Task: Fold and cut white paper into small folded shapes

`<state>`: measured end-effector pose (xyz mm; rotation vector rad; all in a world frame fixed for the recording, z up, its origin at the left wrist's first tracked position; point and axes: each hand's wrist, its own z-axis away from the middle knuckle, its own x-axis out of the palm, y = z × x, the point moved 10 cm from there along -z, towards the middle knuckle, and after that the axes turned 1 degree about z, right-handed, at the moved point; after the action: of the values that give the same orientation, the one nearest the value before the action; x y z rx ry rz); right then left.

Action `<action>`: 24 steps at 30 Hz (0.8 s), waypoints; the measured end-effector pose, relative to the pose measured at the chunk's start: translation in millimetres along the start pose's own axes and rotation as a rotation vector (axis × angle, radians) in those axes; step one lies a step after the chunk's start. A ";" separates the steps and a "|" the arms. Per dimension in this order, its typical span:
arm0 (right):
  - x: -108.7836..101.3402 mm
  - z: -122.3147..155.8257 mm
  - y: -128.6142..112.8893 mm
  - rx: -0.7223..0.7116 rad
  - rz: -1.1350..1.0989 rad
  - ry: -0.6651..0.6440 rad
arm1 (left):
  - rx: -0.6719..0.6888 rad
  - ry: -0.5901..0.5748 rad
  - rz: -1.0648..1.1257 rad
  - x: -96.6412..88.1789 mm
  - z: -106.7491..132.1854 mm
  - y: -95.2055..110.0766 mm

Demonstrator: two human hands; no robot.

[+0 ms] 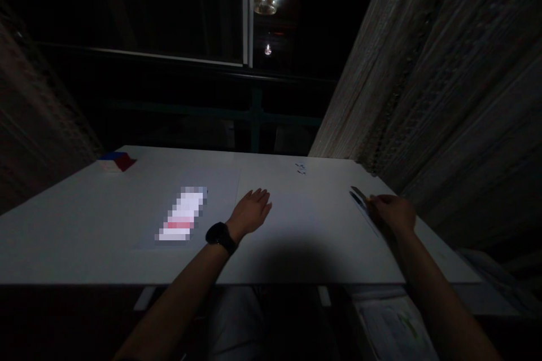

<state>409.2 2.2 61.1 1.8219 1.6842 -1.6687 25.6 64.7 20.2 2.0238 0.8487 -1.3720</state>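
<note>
My left hand lies flat on the white table, fingers stretched out and a dark watch on its wrist. Under or beside it, pale paper is faintly visible. At the right, my right hand pinches a slim, grey, blade-like object whose kind I cannot make out in the dim light. Just below that object, a dark-tipped pen lies on the table. Left of my left hand, a phone-shaped bright panel is blurred into blocks and rests on pale paper.
A cube with blue, red and white faces sits at the far left corner. Several small dark marks or bits show near the back edge. Behind the table are a dark window and a curtain on the right.
</note>
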 end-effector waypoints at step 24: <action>113.9 68.2 -154.9 0.231 -0.756 -0.736 | -0.121 0.089 -0.060 -12.6 6.5 4.7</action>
<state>221.6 76.9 31.9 0.4181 1.9311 -2.4564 21.7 54.4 30.3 1.9931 1.0141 -1.2386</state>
